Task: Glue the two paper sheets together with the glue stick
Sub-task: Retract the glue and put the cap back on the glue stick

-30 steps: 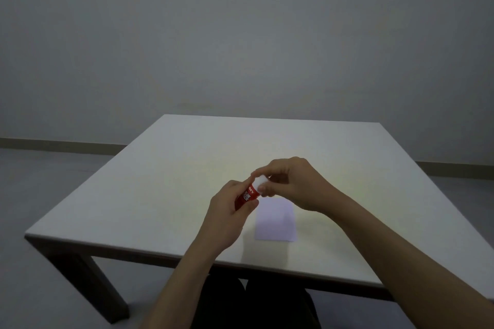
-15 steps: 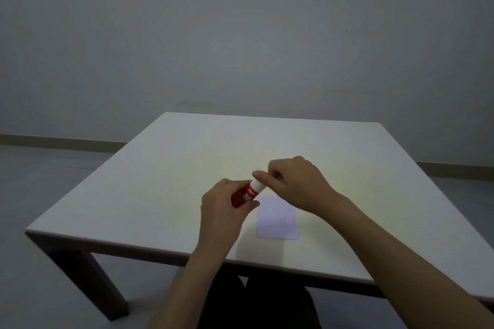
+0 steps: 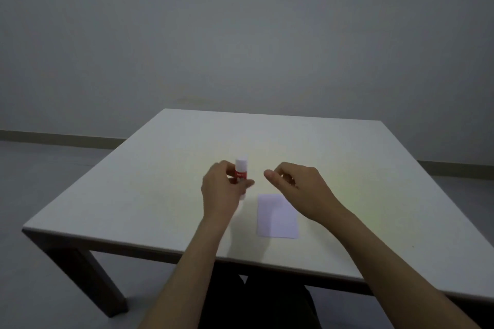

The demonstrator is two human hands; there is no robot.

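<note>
My left hand (image 3: 223,191) grips a red glue stick (image 3: 240,171) with a white cap, held upright just above the table. My right hand (image 3: 299,185) hovers to the right of it, apart from the stick, fingers loosely curled with nothing visible in them. A small pale paper sheet (image 3: 276,216) lies flat on the table between and just in front of my hands. Only one sheet outline shows; I cannot tell whether a second lies on it.
The white square table (image 3: 149,181) has dark legs and stands before a plain grey wall. Its near edge runs just below the paper. Grey floor lies to the left.
My right hand let go of the white cap end and drew away to the right. My left hand turned the glue stick upright and shifted it slightly left.
</note>
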